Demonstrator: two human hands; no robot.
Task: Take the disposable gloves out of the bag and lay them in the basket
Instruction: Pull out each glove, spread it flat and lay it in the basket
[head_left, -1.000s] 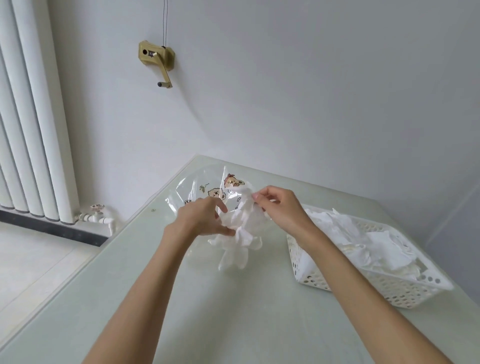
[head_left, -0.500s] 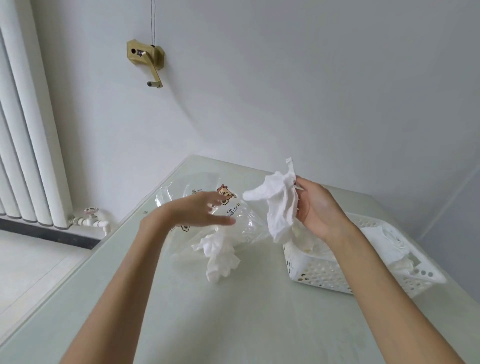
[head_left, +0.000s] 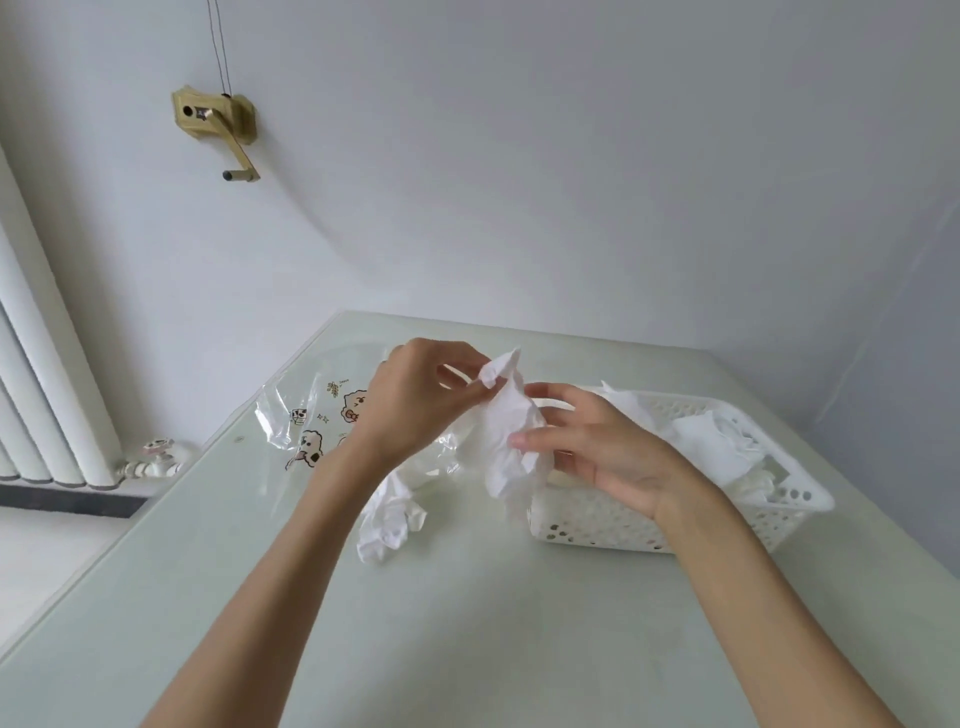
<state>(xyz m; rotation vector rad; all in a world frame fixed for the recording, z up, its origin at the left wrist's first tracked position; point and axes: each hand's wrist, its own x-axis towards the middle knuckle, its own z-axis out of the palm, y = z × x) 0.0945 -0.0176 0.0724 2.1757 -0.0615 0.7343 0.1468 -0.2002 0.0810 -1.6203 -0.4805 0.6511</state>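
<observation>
Your left hand (head_left: 415, 400) pinches the glove (head_left: 506, 436) top; right hand (head_left: 597, 447) holds its middle with fingers curled, beside the basket (head_left: 675, 525). It looks light, limp and clingy, so grip the cuff. More gloves (head_left: 389, 525) by the bag (head_left: 301, 415).

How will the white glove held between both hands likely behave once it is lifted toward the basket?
Probably floppy: the glove hangs crumpled and drooping from the left hand. Likely very light, since a fingertip pinch holds it up. It may cling or bunch, as the gloves in the basket lie crumpled.
</observation>
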